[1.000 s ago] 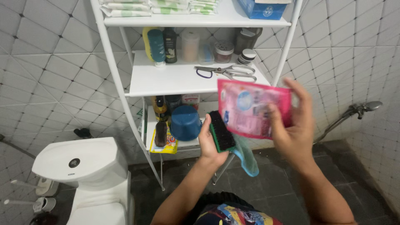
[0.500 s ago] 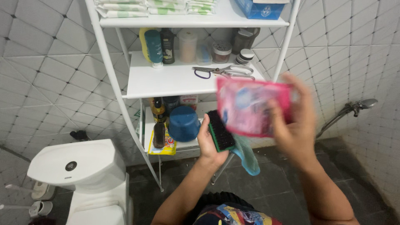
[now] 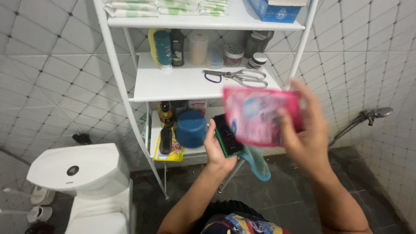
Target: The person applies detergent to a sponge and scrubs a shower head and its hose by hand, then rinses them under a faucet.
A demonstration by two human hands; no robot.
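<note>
your right hand (image 3: 305, 130) pinches a blurred pink pouch (image 3: 260, 115) by its edge, face toward you. at nine o'clock of it, your left hand (image 3: 215, 149) wraps a scrub brush (image 3: 226, 135) and blue cloth (image 3: 256, 161), bristles outward, below the shelf (image 3: 182, 84).

Head cam, looks down-fwd, close over hands, facing shelf rack (image 3: 130, 93).

Both forearms raised, bare. Left hand (image 3: 218, 149): fingers curled, grip closed, thumb toward the camera. Right hand (image 3: 303, 130): higher, blurred, fingers and thumb pinched in a closed grip.
</note>
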